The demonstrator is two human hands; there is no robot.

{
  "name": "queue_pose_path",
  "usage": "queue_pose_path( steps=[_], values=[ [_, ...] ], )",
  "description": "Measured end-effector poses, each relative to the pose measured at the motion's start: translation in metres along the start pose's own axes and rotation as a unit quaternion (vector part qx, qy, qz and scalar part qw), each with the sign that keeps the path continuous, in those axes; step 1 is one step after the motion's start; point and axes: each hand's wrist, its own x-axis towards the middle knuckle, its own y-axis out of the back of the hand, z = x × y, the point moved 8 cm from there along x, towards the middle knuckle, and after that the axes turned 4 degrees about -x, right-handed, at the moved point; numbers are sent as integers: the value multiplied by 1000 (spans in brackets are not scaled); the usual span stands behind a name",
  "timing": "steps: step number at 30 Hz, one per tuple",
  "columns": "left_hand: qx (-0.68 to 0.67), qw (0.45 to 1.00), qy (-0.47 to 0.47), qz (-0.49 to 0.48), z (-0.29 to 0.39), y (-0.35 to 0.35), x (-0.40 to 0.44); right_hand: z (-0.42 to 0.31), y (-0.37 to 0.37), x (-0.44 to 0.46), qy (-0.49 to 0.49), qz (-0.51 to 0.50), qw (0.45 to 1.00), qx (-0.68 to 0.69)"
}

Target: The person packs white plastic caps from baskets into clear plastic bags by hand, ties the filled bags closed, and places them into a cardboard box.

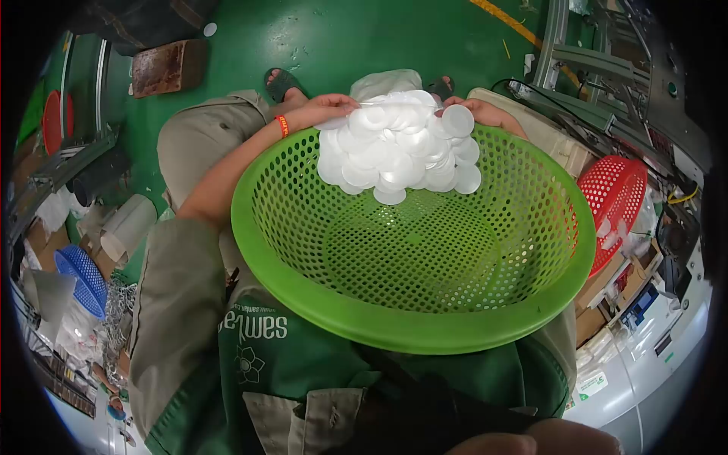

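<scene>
A green perforated plastic basket (409, 330) rests across my lap. Many thin, round, translucent white discs (390, 155) lie heaped against its far wall, spilling down the inside. My left hand (330, 110) is at the far rim on the left, its fingers closed at the heap's edge; what they grip is unclear. On the other side, my right hand (485, 115) has its fingertips closed by a single white disc (457, 121), which partly covers them. Beyond the rim, behind the heap, a clear plastic bag (387, 82) shows.
A red perforated basket (614, 205) stands at the right, by metal frames (599, 57). At left are a blue basket (82, 279) and a roll of pale sheet (129, 227). A brown block (168, 68) sits on the green floor (303, 38), near one stray disc (210, 29).
</scene>
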Motion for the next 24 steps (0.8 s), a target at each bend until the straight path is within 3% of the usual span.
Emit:
queue_pose_path(
  steps=[5, 6, 8, 9, 12, 14, 15, 17, 18, 19, 21, 22, 24],
  values=[
    [18, 996, 85, 27, -7, 0, -3, 10, -19, 4, -1, -6, 999, 42],
    [-3, 997, 83, 11, -17, -2, 0, 19, -35, -8, -1, -5, 999, 53],
    [80, 990, 117, -11, -43, -1, 1, 21, -29, -26, -4, -1, 998, 70],
    [41, 994, 101, -26, -53, -1, 1, 32, -30, -30, -7, 2, 997, 77],
    [19, 997, 77, 17, -34, 0, 7, 28, 129, 47, -22, 2, 994, 106],
    [109, 992, 58, 37, -28, 5, 13, 42, 109, 40, -29, 9, 992, 125],
    [68, 997, 14, 18, -23, -2, 13, 35, 95, 38, -30, 13, 992, 125],
    [130, 991, -19, 9, 4, -10, 6, 32, 45, 36, -38, 13, 990, 133],
    [179, 976, 120, 41, 15, -7, -2, 38, 18, 31, -45, 14, 988, 144],
    [75, 992, 83, 52, 18, -4, 0, 36, 2, 25, -47, 18, 987, 151],
    [90, 986, 70, 118, 23, 16, 1, 31, 18, 22, -46, 25, 986, 158],
    [130, 985, 88, 75, 26, 21, 1, 27, 30, 24, -46, 25, 985, 164],
    [-34, 991, 102, 74, 38, 11, -6, 27, 33, 28, -46, 19, 984, 173]
  ],
)
